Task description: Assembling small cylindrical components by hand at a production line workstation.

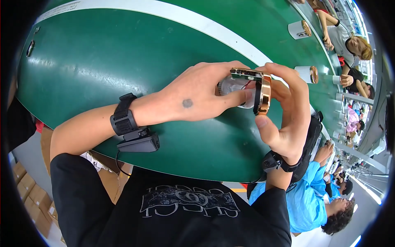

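Observation:
My left hand (201,92) is closed round a clear, rounded plastic housing (240,88), its thumb lying across the front. Fingers and thumb of my right hand (290,105) grip a round cap with a shiny gold rim (265,94) and a black inner ring. The cap is held on edge beside the housing's open end. A strip of green circuit board (247,75) shows at the cap's upper edge. Thin red wire (247,84) runs between the two parts. Both parts are held above the green table (123,70); my fingers hide much of the housing.
White cylinders with gold tops, one nearer (304,74) and one farther (297,30), stand on the green surface to the right. A white strip (197,22) curves across it. A small dark object (30,48) lies at far left. Several co-workers sit along the right; cartons (37,193) stand lower left.

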A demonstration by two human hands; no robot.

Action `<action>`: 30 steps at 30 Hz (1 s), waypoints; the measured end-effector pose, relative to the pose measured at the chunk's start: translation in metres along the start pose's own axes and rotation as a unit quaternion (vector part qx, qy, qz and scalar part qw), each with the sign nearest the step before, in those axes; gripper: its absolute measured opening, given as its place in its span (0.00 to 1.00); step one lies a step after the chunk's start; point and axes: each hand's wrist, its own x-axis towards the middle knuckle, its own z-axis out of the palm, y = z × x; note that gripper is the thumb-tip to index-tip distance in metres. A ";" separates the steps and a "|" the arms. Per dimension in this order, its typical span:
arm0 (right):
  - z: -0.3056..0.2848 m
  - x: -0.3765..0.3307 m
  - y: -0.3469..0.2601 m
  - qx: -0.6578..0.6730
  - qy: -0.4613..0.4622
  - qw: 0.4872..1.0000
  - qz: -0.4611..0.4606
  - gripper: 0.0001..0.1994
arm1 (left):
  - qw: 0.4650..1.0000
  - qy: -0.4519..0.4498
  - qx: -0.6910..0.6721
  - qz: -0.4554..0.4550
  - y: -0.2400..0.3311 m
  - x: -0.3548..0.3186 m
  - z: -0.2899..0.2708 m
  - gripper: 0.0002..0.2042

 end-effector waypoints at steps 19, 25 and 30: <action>0.006 0.005 0.003 -0.158 -0.028 0.979 -0.127 0.24 | 0.999 -0.019 0.032 0.015 -0.005 -0.002 -0.008 0.17; 0.005 -0.006 0.010 -0.191 -0.015 0.972 -0.137 0.24 | 0.995 -0.015 0.096 0.003 0.000 0.000 -0.005 0.18; 0.003 -0.008 0.027 -0.101 0.027 0.992 -0.074 0.27 | 0.990 -0.038 0.129 -0.032 0.007 0.001 -0.006 0.19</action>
